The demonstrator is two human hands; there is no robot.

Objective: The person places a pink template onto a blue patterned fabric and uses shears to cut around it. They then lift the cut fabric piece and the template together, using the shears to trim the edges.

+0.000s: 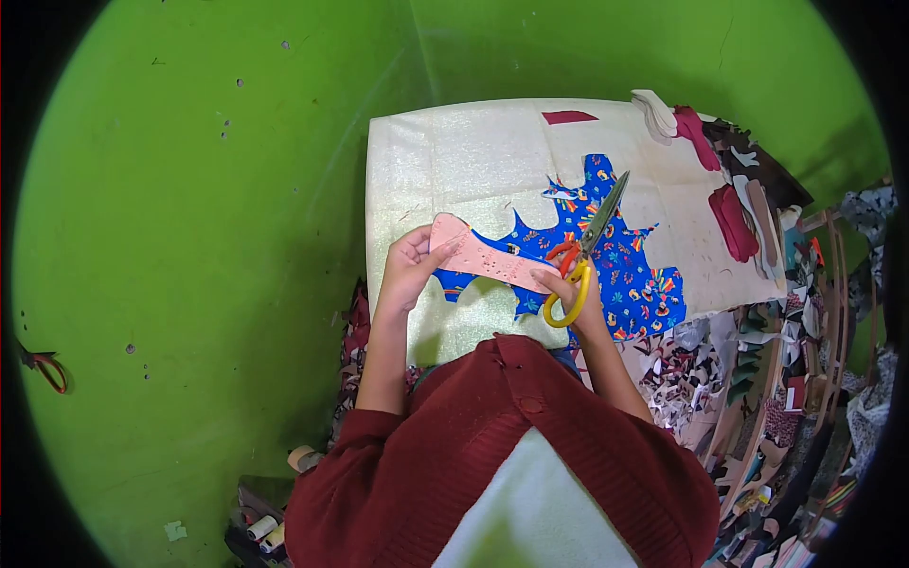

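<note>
Around me, bright green walls [237, 208], pocked with small holes, surround a tabletop [454, 151] with a pale covering. At far left, a dark tool with a red loop handle [52, 371] shows against the green. Near the tabletop's far edge lies a flat maroon scrap [570, 117]; along its right side sit cream pieces [653, 115] and a dark red stack [734, 223]. Small offcuts [677, 388] heap below, at right. Low at left, I see pale spools [268, 533].

White, sheet-covered table [473, 156]. On it: blue printed fabric with scalloped cut edges [636, 284], flat crimson strip [570, 117] far side, dark-red curved stack [734, 224] at right edge.
</note>
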